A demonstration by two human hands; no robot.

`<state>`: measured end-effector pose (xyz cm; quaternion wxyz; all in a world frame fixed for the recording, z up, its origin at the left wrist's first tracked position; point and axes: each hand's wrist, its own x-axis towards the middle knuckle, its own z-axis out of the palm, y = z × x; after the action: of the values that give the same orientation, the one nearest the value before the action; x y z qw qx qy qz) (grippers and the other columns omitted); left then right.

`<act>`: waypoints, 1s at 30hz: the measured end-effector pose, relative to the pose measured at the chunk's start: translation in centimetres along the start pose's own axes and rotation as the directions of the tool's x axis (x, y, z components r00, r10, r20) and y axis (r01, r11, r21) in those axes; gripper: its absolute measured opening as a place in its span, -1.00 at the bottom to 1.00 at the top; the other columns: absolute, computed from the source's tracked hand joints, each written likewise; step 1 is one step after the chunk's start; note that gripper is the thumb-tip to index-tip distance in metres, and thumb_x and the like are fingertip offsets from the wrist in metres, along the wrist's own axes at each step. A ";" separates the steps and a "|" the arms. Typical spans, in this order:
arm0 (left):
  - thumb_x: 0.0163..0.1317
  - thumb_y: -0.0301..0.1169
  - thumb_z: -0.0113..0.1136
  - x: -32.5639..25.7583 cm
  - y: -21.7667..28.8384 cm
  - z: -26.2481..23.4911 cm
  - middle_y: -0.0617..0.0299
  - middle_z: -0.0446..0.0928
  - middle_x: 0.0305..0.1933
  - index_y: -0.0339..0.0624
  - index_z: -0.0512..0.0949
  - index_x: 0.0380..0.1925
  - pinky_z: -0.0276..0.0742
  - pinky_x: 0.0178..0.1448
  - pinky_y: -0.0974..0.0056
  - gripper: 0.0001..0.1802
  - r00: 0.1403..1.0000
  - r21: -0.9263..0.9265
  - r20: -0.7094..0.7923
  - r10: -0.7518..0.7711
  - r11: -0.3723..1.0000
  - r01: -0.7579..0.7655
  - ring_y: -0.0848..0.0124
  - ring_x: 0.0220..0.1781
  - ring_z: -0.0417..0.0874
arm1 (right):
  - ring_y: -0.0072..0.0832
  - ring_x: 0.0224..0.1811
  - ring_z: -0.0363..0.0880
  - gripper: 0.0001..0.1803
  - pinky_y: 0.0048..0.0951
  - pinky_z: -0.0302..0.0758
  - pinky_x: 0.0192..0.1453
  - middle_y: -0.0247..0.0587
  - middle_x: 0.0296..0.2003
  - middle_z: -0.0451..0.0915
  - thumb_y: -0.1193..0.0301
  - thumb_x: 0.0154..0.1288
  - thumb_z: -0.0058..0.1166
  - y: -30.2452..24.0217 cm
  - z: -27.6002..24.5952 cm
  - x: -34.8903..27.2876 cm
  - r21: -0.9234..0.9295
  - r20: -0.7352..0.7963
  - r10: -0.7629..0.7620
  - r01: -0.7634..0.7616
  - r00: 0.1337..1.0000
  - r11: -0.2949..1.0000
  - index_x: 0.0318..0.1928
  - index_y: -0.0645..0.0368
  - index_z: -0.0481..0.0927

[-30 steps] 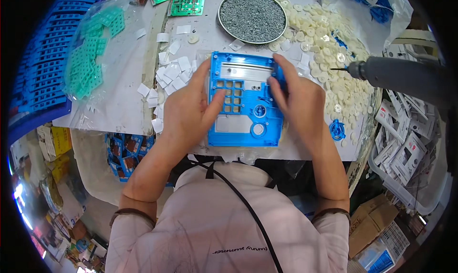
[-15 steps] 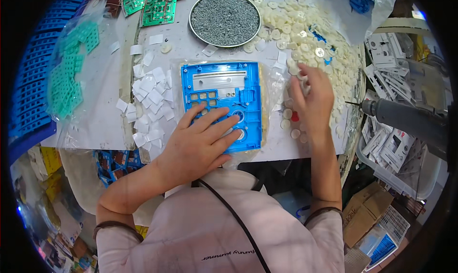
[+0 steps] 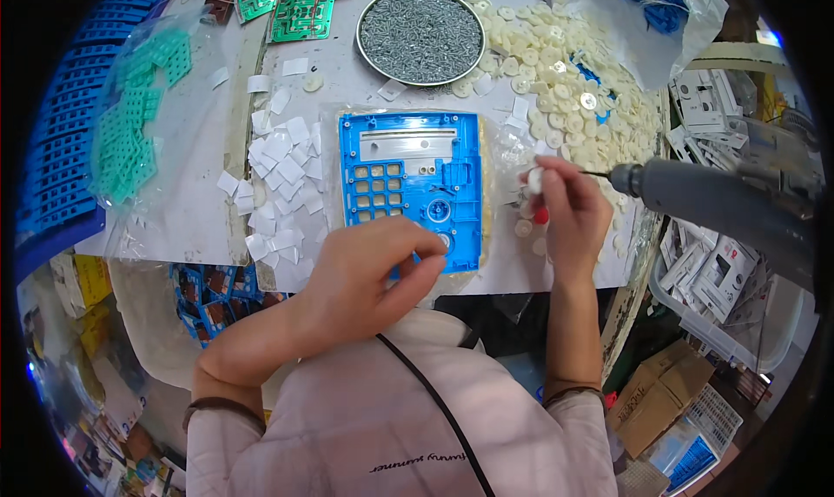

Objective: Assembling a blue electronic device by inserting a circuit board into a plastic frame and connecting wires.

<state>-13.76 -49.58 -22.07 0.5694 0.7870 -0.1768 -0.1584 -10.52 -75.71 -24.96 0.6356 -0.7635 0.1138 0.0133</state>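
A blue plastic casing lies open side up on a clear-wrapped pad, with a grid of square holes and round fittings inside. My left hand is over its lower edge, thumb and forefinger drawn together by the lower round fitting; anything between those fingertips is hidden. To the right of the casing, my right hand pinches a small white plastic disc above the table. A heap of cream-coloured plastic discs spreads beyond that hand. Beside its fingers is a red round piece.
A grey power screwdriver juts in from the right, bit close to my right hand. A round dish of screws stands at the back. White paper squares, green circuit boards and teal lattice pieces lie leftward.
My right hand has drawn back from the heap with a white disc in its fingers. My left hand has lifted off the button grid, shifted toward the casing's lower edge and curled.
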 end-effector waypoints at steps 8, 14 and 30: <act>0.38 -0.41 0.20 1.9 -0.1 0.9 0.24 0.45 -0.65 -0.22 0.57 -0.50 0.37 -0.47 0.33 -0.76 0.983 -0.119 0.130 -0.129 0.982 0.144 0.41 -0.59 0.52 | -0.40 -0.47 0.62 -0.83 -0.44 0.52 -0.39 -0.17 -0.37 0.69 0.56 0.26 0.27 -2.7 3.4 -4.7 -0.387 0.328 -0.450 0.552 0.831 0.738 -0.12 0.22 0.72; 0.27 -0.39 0.31 0.4 -1.2 0.7 0.17 0.49 -0.53 -0.18 0.58 -0.41 0.43 -0.41 0.16 -0.86 0.996 0.251 0.013 0.084 0.964 -0.084 0.16 -0.50 0.54 | -0.25 -0.51 0.62 -0.88 -0.28 0.47 -0.48 -0.17 -0.53 0.62 0.47 0.17 0.36 -3.0 3.2 -4.4 -0.529 0.464 -0.309 0.539 0.831 0.656 -0.31 0.13 0.66; 0.12 -0.42 0.34 1.4 -3.6 0.2 0.16 0.52 -0.13 -0.22 0.63 -0.03 0.40 -0.10 0.08 -0.62 0.936 0.552 0.084 0.342 0.766 -0.329 0.18 -0.18 0.53 | -0.13 -0.55 0.62 -0.77 -0.13 0.47 -0.49 -0.10 -0.59 0.60 0.31 0.24 0.27 -1.8 6.5 -3.2 -0.765 0.302 -0.170 0.344 0.938 0.544 -0.42 0.16 0.55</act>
<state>-12.25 -49.39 -25.64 0.3355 0.8759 -0.3464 0.0129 -12.46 -68.55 -23.91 0.2214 -0.9709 -0.0801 0.0431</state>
